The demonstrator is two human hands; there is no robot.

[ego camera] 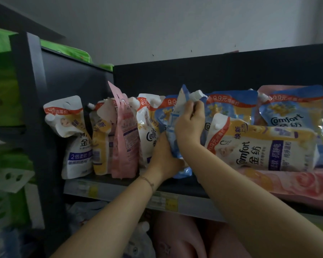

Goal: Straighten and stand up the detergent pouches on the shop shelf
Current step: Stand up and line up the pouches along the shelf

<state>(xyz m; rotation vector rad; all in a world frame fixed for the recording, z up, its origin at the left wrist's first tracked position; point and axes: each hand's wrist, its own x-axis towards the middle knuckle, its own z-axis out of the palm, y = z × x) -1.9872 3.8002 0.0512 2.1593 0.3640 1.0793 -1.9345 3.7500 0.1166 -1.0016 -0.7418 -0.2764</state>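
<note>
Blue pouch [168, 119]: held upright on the shelf [119, 189], mid-row; I log the left hand [163, 157] gripping its lower part and the right hand [189, 124] curled round its top beside the spout. Left: pink pouch [125, 138], standing; right: white pouch [259, 148], lying sideways against the right forearm.
</note>
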